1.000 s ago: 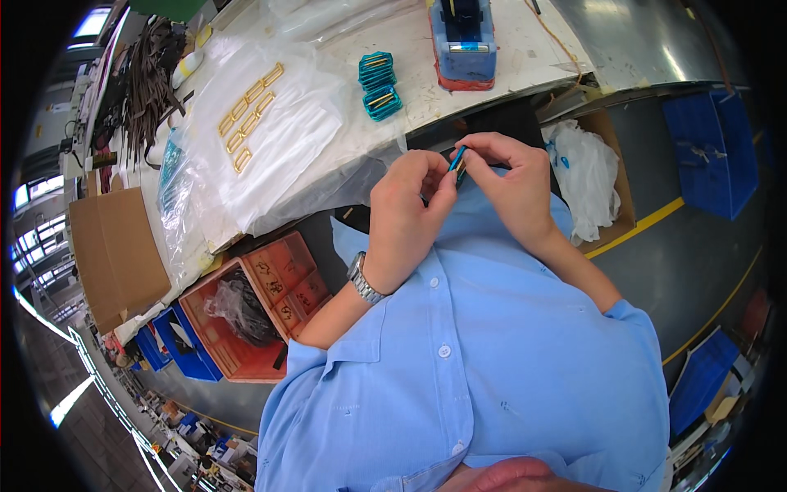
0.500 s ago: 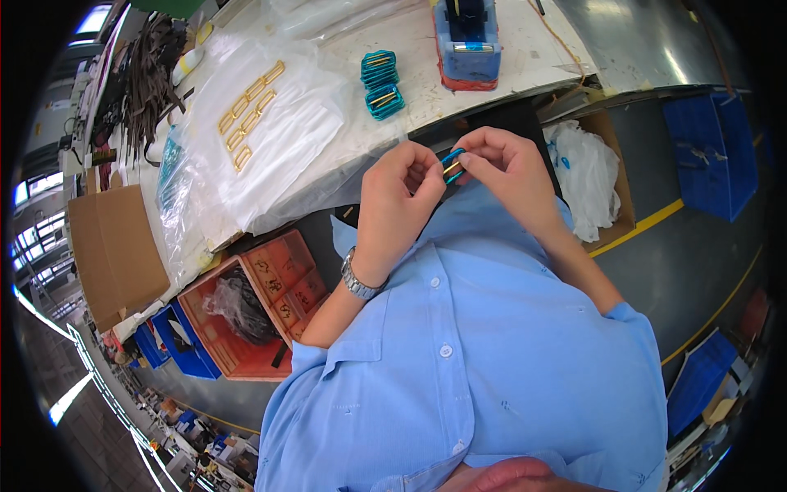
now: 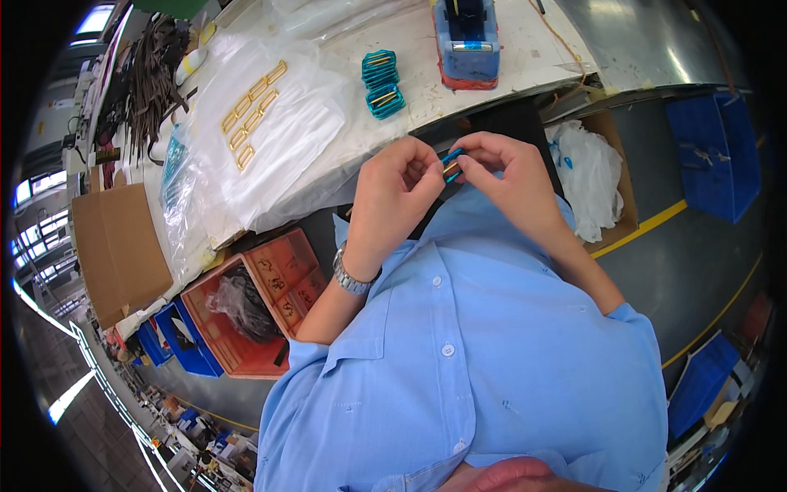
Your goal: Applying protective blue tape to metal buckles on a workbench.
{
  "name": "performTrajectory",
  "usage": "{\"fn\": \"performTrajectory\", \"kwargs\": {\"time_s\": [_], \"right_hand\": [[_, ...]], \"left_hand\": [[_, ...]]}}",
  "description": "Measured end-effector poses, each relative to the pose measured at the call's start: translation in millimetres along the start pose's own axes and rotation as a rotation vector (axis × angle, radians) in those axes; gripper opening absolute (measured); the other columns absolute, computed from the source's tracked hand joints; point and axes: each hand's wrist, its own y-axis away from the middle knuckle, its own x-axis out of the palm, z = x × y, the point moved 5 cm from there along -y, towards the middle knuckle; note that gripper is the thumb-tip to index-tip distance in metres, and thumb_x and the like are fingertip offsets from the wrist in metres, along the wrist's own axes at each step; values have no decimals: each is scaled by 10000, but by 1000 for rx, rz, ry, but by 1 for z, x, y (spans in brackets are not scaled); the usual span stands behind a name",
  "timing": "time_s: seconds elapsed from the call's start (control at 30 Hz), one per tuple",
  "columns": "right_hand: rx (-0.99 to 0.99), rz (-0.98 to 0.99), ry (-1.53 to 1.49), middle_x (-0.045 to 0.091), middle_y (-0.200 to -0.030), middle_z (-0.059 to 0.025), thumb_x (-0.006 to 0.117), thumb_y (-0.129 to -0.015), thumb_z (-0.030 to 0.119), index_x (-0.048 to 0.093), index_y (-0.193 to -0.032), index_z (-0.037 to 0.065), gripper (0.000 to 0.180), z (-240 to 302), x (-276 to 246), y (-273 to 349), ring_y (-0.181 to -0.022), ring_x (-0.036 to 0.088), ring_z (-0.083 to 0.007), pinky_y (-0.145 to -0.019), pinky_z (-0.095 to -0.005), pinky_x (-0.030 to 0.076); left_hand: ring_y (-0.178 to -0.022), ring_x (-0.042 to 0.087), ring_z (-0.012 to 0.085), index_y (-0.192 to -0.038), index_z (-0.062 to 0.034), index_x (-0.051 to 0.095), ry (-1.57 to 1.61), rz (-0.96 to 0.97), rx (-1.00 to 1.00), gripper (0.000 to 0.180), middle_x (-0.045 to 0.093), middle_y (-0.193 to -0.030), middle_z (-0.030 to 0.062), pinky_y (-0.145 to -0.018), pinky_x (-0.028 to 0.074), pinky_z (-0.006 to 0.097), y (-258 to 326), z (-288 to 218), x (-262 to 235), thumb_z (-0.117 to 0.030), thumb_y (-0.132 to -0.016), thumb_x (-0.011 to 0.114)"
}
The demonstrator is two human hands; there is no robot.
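Close to my shirt front, a gold buckle [image 3: 452, 166] partly covered in blue film sits between my two hands. My left hand [image 3: 398, 189] pinches its left side, fingers curled. From the right, the thumb and fingers of my right hand [image 3: 515, 174] grip the other side. The fingertips hide part of the buckle. Beyond my hands, two small stacks of blue-wrapped buckles [image 3: 385, 101] sit on the table edge. Further left, rows of bare gold rectangular buckles [image 3: 256, 100] lie on a white plastic sheet [image 3: 299, 123].
A blue tape dispenser [image 3: 469, 61] stands at the table's far side. Below the table on the left is an orange crate [image 3: 246, 361] holding a plastic bag. A cardboard box with white plastic [image 3: 594, 176] stands at right, with a blue bin [image 3: 711, 156] beyond. Brown straps [image 3: 152, 86] hang far left.
My fingers have shifted slightly around the buckle, and it shows a little less between them. Both hands stay in nearly the same place.
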Motion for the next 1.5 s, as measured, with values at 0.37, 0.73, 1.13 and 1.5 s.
{"fn": "performTrajectory", "kwargs": {"time_s": [0.37,0.73,1.13,1.5], "right_hand": [[24,47,23,779,-877,-100,663,-984,59,728,-1061,-49,147,7,2,-3,-780,770,-146,-701,-265,580],[139,203,-143,779,-945,-115,598,-1035,51,693,-1114,-82,181,3,9,0,-855,783,-161,-762,-280,591],[91,160,-87,790,-922,-98,609,-1017,48,699,-1096,-60,161,12,16,-14,-821,778,-152,-729,-269,577],[87,146,-274,779,-1103,-98,633,-1051,115,659,-1284,-47,285,31,27,-38,-966,746,-128,-855,-273,570]], "left_hand": [[-750,682,254,-1007,-54,686,-528,-61,483,111,680,-877,97,-648,538,373,-8,-28,4,-73,-905,727],[-701,639,288,-840,-82,591,-753,78,643,136,600,-748,73,-596,496,423,-9,-37,3,-102,-870,722],[-823,692,306,-1053,-60,702,-585,-6,416,198,706,-904,104,-676,542,409,-2,-22,-14,-117,-875,769],[-985,678,323,-1185,-33,663,-740,-235,678,405,702,-1079,128,-845,541,434,-12,-40,-51,-90,-809,804]]}}
